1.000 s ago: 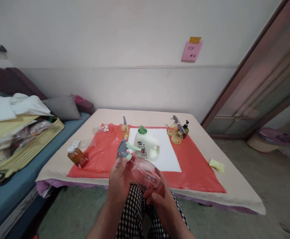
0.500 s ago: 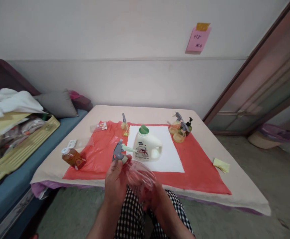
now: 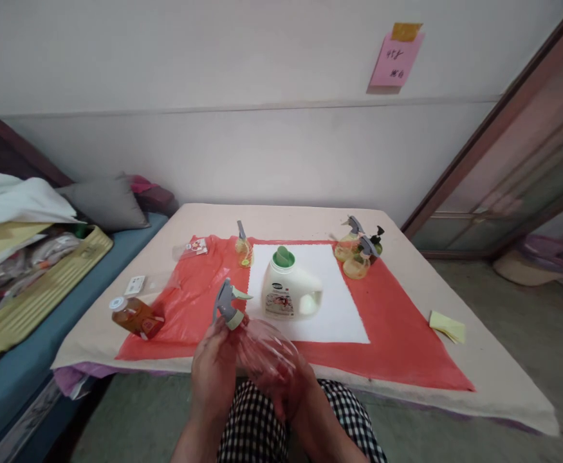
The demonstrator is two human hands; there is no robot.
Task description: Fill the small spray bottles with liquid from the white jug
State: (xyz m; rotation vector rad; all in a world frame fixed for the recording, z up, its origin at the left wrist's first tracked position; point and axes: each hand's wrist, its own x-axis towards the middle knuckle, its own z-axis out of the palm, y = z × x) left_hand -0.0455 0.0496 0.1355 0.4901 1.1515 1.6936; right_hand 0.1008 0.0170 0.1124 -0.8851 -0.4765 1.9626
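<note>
A clear pinkish spray bottle (image 3: pixel 269 350) with a grey and pale green trigger head is tilted between my hands, over my lap at the table's near edge. My left hand (image 3: pixel 215 363) is closed at its neck, just under the trigger. My right hand (image 3: pixel 300 392) wraps the bottle's lower body; some of its fingers show through the clear wall. Beyond them a white detergent jug (image 3: pixel 305 286) stands upright on a white sheet (image 3: pixel 341 315), its green-rimmed mouth facing up and its handle to the right.
The sheet lies on a red cloth (image 3: pixel 387 347) over a beige-covered table (image 3: pixel 498 379). Several spray bottles (image 3: pixel 357 263) stand at the back right, a small one (image 3: pixel 243 251) at the back left. A brown liquid bottle (image 3: pixel 136 316) leans left; yellow paper (image 3: pixel 448 326) lies right.
My left hand has shifted slightly left and down around the spray bottle's neck. The trigger head is a little further left and more upright. The whole view has tilted slightly.
</note>
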